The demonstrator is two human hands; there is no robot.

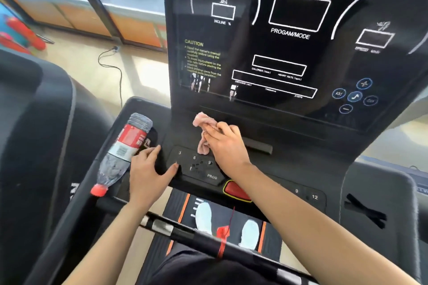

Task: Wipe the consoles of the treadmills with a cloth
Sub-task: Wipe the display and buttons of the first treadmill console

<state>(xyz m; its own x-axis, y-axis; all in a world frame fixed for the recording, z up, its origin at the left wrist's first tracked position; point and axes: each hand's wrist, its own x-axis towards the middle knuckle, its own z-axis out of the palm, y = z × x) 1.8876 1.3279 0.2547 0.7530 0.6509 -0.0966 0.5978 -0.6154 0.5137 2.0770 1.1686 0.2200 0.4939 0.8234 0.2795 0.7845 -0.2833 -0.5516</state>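
A black treadmill console point(289, 58) fills the upper right, its dark display printed with white outlines and labels. Below it lies a button deck point(199, 169) with number keys and a PROG key. My right hand point(228, 143) is shut on a crumpled pink cloth point(203, 127), pressing it onto the deck just under the display. My left hand point(150, 169) rests flat on the deck's left side, fingers spread, holding nothing, beside the bottle.
An empty plastic bottle point(122, 150) with a red label and cap lies in the left cup recess. A red stop button point(236, 190) sits at the deck's front edge. A handlebar point(185, 231) crosses below; another treadmill point(30, 146) stands left.
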